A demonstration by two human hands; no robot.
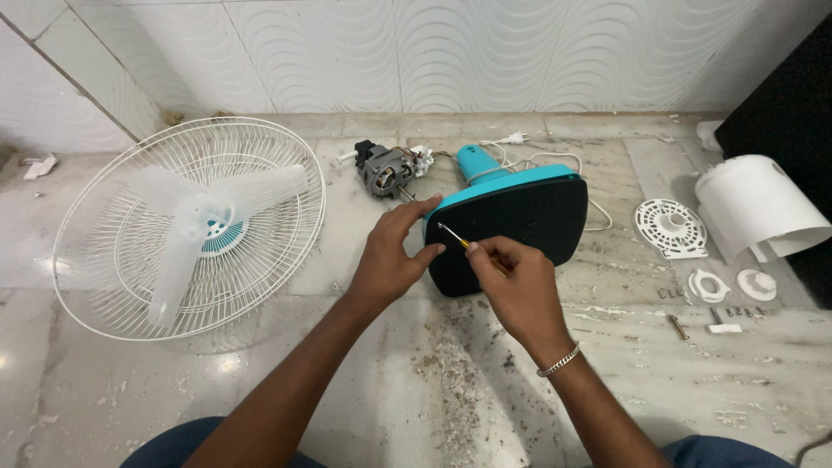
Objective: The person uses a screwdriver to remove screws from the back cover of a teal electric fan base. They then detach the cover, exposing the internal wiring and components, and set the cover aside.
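A teal fan base [520, 227] lies tipped on the floor with its black underside facing me. My left hand [387, 257] grips its left edge, thumb and fingers spread against the rim. My right hand [513, 286] holds a thin screwdriver [458, 239] with a yellow handle, its tip pointing at the upper left of the black underside. A bare fan motor [384, 168] with loose wires lies just behind the base.
A white wire fan guard [286, 234] with translucent blades [186, 227] lies at the left. At the right lie a white motor cover [758, 205], a round vented plate [670, 227], small white caps [709, 285] and loose screws. A white power cord [537, 160] runs behind. A tiled wall stands at the back.
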